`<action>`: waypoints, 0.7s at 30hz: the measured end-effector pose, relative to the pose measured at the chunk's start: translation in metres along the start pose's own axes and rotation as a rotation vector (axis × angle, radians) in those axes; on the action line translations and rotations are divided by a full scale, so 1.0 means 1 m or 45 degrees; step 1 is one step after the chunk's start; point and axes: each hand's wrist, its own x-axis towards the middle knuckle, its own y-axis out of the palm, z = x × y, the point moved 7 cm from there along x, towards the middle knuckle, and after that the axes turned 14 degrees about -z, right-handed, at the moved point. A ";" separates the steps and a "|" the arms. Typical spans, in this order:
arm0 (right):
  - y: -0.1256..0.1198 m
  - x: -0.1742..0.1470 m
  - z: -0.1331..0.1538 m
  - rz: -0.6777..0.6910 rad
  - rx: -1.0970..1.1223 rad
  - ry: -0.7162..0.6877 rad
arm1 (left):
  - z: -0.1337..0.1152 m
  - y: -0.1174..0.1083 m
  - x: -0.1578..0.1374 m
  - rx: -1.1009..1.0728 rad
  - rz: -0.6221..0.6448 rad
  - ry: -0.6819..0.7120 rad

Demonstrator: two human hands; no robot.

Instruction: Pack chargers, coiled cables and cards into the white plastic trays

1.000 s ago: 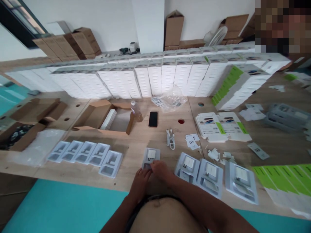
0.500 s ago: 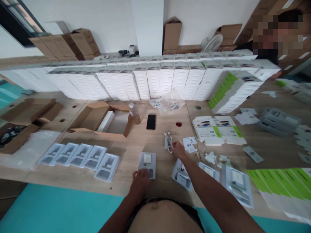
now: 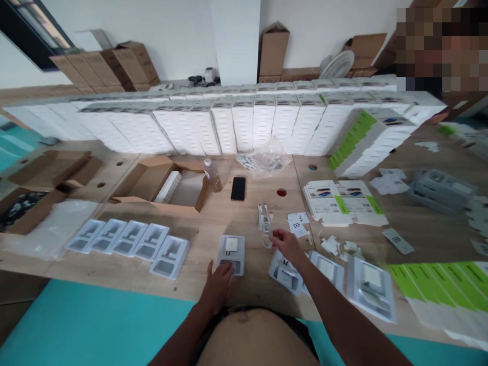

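A grey plastic tray [image 3: 240,241] lies on the table in front of me, with a white square block [image 3: 231,244] in its upper part. My left hand [image 3: 219,284] rests at the tray's lower left; its fingertips reach over the lower compartment and the thumb stands apart. To the right, my right hand [image 3: 287,246] pinches the lower loop of a coiled white cable [image 3: 266,236] between thumb and fingers. The cable's plug ends point away from me. Another bundled cable seems to lie beside it, though they overlap. White printed cards [image 3: 298,223] lie just beyond my right hand.
More trays [image 3: 131,239] stand in a row at left; filled trays [image 3: 371,290] lie under and beside my right forearm. An open carton [image 3: 183,188], a bottle [image 3: 213,175] and a phone [image 3: 238,188] sit farther back. Stacked white boxes [image 3: 263,122] form a wall behind. A person stands at far right.
My right hand has drawn the cable loop slightly toward me and off the other cable. My left hand stays at the tray. The view has shifted a little.
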 end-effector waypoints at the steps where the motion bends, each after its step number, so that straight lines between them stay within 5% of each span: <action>1: 0.007 -0.009 0.003 0.044 0.065 0.046 | -0.002 -0.007 0.001 -0.028 -0.036 -0.005; 5: 0.034 -0.047 0.021 0.266 0.355 0.221 | -0.020 -0.052 0.010 -0.233 -0.315 -0.091; 7: 0.044 -0.064 0.037 0.379 0.431 0.228 | -0.027 -0.073 0.019 -0.474 -0.393 -0.272; 11: 0.055 -0.089 0.069 0.581 0.404 0.140 | -0.051 -0.071 0.033 -1.370 -0.042 -0.741; 14: 0.046 -0.094 0.085 0.494 -0.087 -0.117 | -0.064 -0.065 0.033 -1.595 0.165 -0.854; 18: 0.022 -0.089 0.111 0.154 -0.822 -0.632 | -0.064 -0.063 0.029 -1.347 0.233 -0.740; 21: 0.024 -0.091 0.119 0.312 -1.051 -0.947 | -0.072 -0.061 0.028 -1.317 0.352 -0.661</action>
